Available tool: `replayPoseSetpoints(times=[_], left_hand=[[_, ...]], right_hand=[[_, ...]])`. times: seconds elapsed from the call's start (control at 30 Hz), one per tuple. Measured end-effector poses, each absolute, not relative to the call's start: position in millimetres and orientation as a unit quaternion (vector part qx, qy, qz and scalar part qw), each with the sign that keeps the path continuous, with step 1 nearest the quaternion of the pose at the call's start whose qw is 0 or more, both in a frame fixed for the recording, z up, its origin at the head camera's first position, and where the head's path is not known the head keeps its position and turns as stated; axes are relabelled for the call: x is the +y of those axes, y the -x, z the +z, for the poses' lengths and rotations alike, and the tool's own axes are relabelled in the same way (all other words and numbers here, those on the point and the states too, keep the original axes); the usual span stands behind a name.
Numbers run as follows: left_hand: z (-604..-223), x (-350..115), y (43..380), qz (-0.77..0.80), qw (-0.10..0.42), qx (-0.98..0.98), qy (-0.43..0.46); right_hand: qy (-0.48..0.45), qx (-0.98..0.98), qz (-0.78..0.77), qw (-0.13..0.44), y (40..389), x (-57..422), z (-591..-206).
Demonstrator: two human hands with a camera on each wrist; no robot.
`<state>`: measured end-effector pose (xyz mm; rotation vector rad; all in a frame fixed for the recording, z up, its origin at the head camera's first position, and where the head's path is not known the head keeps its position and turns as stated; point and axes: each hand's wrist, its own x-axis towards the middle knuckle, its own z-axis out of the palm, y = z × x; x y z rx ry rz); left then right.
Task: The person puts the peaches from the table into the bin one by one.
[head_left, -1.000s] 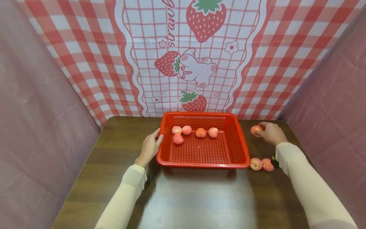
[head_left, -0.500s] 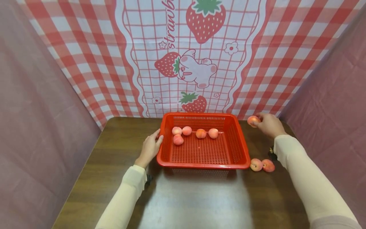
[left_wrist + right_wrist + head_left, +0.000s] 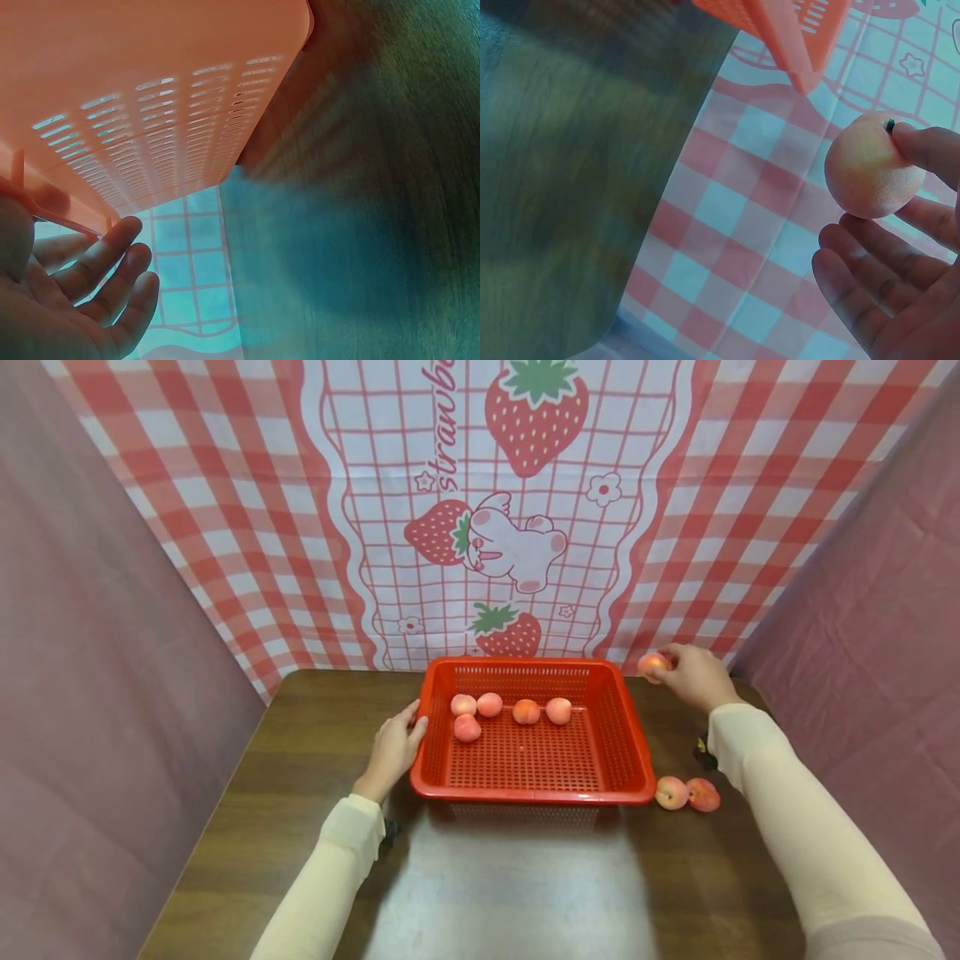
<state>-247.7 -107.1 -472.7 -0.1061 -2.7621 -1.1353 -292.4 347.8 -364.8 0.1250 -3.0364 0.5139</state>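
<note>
My right hand [image 3: 699, 677] pinches a peach [image 3: 654, 667] between thumb and fingers, raised past the basket's back right corner. In the right wrist view this peach [image 3: 874, 166] is pale yellow-pink, with a small dark green spot beside the thumb. A red plastic basket [image 3: 525, 796] with slotted walls stands on the table, several peaches [image 3: 527, 712] lying in its back and left part. My left hand [image 3: 393, 747] holds the basket's left rim; up close, the left fingers [image 3: 112, 251] reach under the rim along the outer wall. Two more peaches [image 3: 687, 794] lie touching, right of the basket's front corner.
The brown wooden table [image 3: 285, 793] ends at a red-and-white checked cloth [image 3: 247, 510] with strawberry prints behind it. Pink curtains [image 3: 862, 635] hang at both sides.
My right hand has carried the peach up, back and leftward, from over the table's right side to beside the basket's back right corner. The left hand and basket stay in place.
</note>
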Motion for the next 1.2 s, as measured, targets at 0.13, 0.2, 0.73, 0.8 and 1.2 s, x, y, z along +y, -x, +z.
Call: replayPoseSetpoints(times=[0.13, 0.2, 0.73, 0.8, 1.2], left_hand=[[-474.4, -107.6, 248.0, -0.378, 0.078, -0.922, 0.035], [-475.1, -107.8, 248.4, -0.377, 0.081, -0.922, 0.037], [-475.8, -107.8, 249.5, -0.375, 0.083, -0.922, 0.039], [-475.6, -108.0, 249.2, -0.373, 0.084, -0.923, 0.039], [-474.0, -107.5, 248.8, -0.374, 0.077, -0.923, 0.035]], right_hand=[[-0.044, -0.985, 0.163, 0.032, 294.5, 341.4, -361.1], [-0.047, -0.985, 0.161, 0.033, 295.9, 337.9, -359.6], [-0.045, -0.980, 0.191, 0.023, 301.0, 313.2, -359.1], [-0.047, -0.980, 0.193, 0.022, 301.7, 309.9, -359.1], [-0.072, -0.976, 0.205, 0.019, 306.9, 289.4, -362.6]])
